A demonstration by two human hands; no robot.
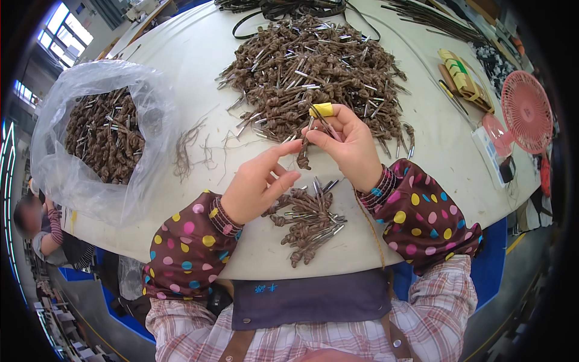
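Item in hand: one brown knotted cord piece (303, 158) with metal tip, pinched above the table (199, 54) in your right hand (347, 148), your left hand (256, 187) half-open fingering it; next, lay it on the near pile (307, 220)

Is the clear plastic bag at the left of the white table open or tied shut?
Open: the clear plastic bag gapes at its mouth, showing brown knotted cord pieces with metal tips inside.
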